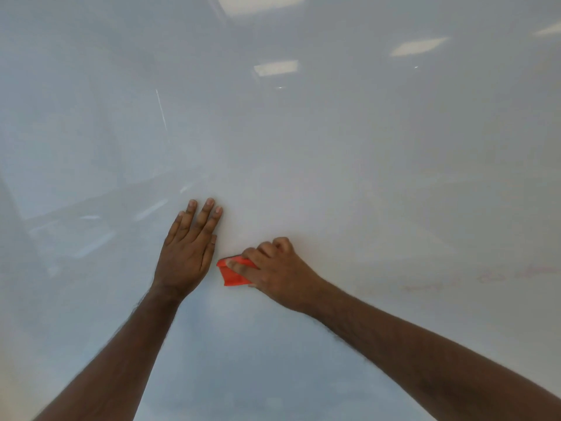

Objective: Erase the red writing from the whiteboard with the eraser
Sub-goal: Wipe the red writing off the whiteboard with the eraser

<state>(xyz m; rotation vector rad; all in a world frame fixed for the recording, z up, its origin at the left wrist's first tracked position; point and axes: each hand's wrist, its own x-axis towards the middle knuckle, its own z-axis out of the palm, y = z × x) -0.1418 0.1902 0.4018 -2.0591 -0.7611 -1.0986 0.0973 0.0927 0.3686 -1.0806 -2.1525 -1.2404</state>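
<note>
Red eraser in right hand's grip on whiteboard, left hand flat, perhaps faint red writing rightward

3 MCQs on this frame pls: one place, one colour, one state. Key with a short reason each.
1. Where do the faint red traces lie on the whiteboard?
A. right of the right hand
B. above the left hand
C. between the hands

2. The eraser is:
A. blue
B. red-orange
C. black

3. The left hand is:
A. curled into a fist
B. gripping the eraser
C. flat on the board, fingers straight

Key: A, pale marks show to the right of the right hand; B, bright red-orange under the fingers; C, palm down, holding nothing.
</note>
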